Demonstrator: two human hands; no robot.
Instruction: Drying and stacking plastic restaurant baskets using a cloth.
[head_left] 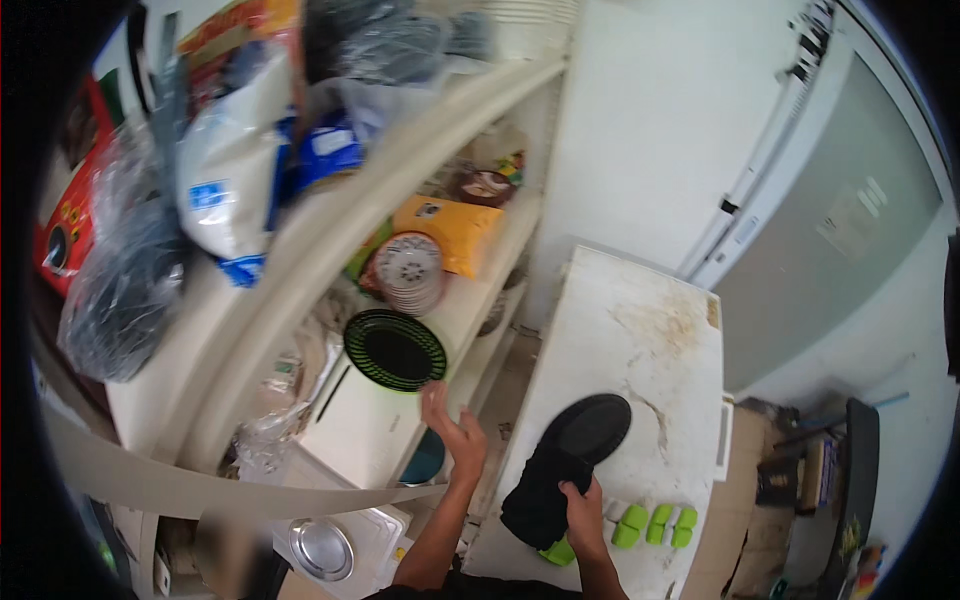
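R hand (582,505), lower ctr of frame, closed w/ thumb on top of soft, bunched black cloth (540,500); cloth meets smooth dark oval disc (592,428) on scuffed white table (575,320). L hand (458,440), mid-frame, open, fingers loosely spread, nothing held. Nearer to it: round green-and-black plate (395,350), slotted rim, just up-left on shelf, seen longer UL–LR; contact unclear. Beyond, upper ctr: patterned bowl stack (410,265), glossy yellow pkt (460,232).
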